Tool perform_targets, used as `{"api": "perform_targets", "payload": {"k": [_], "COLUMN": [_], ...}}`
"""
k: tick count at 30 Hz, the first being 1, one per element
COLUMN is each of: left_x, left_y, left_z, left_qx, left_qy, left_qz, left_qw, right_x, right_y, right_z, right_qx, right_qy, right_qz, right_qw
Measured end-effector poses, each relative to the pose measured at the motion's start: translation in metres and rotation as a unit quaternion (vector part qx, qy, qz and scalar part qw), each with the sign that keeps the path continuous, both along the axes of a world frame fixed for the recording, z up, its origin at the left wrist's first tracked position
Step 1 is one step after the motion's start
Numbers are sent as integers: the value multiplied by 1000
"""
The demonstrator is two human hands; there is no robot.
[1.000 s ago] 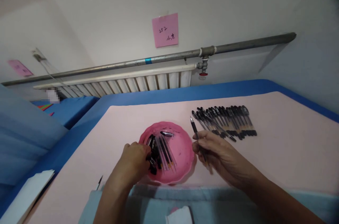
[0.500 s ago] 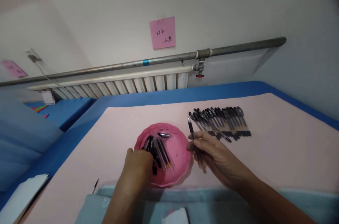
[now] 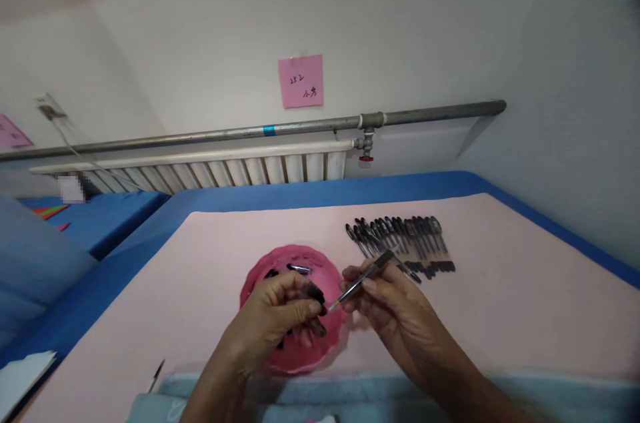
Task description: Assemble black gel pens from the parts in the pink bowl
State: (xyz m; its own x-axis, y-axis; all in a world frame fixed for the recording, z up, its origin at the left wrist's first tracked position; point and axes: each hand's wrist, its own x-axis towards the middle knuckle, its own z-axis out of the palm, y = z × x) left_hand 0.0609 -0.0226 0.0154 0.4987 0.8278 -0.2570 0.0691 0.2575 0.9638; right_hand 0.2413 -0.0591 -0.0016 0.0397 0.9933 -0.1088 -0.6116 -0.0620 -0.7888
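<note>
In my right hand is a slim pen, gripped between thumb and fingers. It slants, its dark end up to the right and its pale end down to the left. My left hand is closed in a pinch over the pink bowl, on a small black piece close to the pen's pale end; whether they touch I cannot tell. Dark smudges mark the fingertips. A black pen cap lies in the bowl, and my left hand hides most of the other pen parts there.
A row of black pens lies right of the bowl on the pink sheet. A loose pen piece is at the front left, near a pale blue cloth. White papers are at the far left; a radiator stands behind.
My left hand has come up out of the pen parts in the bowl and moved right, now pinching a small black piece. My right hand has turned the pen so its pale end faces left.
</note>
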Motion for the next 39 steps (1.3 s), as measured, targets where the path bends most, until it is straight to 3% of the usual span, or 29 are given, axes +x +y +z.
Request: {"api": "perform_targets", "payload": {"k": [5, 17, 25, 29, 35, 39], "left_x": [11, 13, 15, 15, 17, 17], "left_y": [-3, -4, -3, -3, -3, -3], "left_z": [-1, -7, -8, -8, -10, -11], "left_qx": [-43, -54, -65, -58, -54, -45], "left_qy": [-62, -74, -72, -78, -76, -69], "left_qz": [7, -9, 6, 13, 13, 17], "left_qw": [997, 996, 995, 995, 996, 996], "right_x": [-1, -1, 8, 7, 2, 3], "right_y": [-3, -1, -1, 0, 0, 0], "right_z": [3, 0, -12, -12, -6, -9], "right_qx": [13, 15, 72, 36, 11, 12], "right_qy": [8, -6, -152, -158, -62, -135], "right_qz": [-28, -42, -23, -42, -17, -18], "right_qw": [999, 999, 986, 986, 998, 991]}}
